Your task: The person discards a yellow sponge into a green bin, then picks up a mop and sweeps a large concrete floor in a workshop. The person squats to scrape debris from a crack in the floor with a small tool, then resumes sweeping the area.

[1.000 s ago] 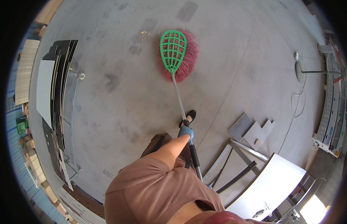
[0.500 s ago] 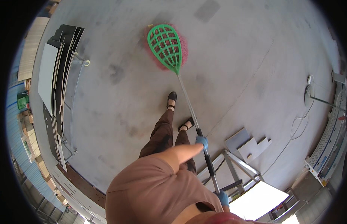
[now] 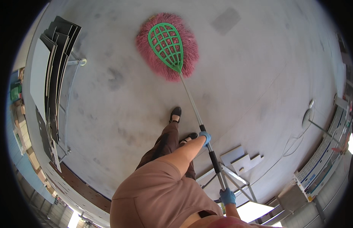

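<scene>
A long-handled mop lies out ahead of me, its pink fringe (image 3: pixel 191 57) spread on the grey floor around a green lattice frame (image 3: pixel 165 45). From the frame a metal pole (image 3: pixel 191 99) with black grip sleeves runs back toward my body. My left hand (image 3: pixel 205 137), in a blue glove, is wrapped round the pole beside the upper sleeve. Closer to me, my right hand (image 3: pixel 227 197), also blue-gloved, grips the pole near its end. My feet in black shoes (image 3: pixel 176 113) stand left of the pole.
Dark and pale panels (image 3: pixel 56 64) lean on a wheeled metal rack (image 3: pixel 66 106) at the left. Grey board pieces (image 3: pixel 241 159) and a metal-legged stand (image 3: pixel 237 178) are at the right. Farther right stands a round-based pole (image 3: pixel 306 117) with a cable (image 3: pixel 284 154) trailing over the floor.
The mop's pink fringe has fanned out wider around the green frame. My right hand and the near end of the pole sit slightly higher in view. Both hands keep their hold.
</scene>
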Demonstrator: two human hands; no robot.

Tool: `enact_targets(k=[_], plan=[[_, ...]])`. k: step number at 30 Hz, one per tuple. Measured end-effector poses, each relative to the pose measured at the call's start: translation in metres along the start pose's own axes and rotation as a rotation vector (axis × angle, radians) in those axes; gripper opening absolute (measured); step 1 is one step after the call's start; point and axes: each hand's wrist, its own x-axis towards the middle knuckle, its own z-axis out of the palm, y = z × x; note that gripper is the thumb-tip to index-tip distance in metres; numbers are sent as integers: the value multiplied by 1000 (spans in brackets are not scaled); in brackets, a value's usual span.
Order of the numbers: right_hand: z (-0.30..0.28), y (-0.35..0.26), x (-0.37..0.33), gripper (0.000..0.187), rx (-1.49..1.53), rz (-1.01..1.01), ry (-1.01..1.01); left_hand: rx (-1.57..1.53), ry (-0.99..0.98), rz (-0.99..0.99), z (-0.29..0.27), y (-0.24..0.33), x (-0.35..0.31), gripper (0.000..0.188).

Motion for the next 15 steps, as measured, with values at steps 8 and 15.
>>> enact_targets(k=[8,15], plan=[[-117,-199,18,40,-121,-220,53,54,157,137,-176,195,-55,42],[-278,-313,34,42,-274,-294,91,104,318,230,-240,354,-104,39]])
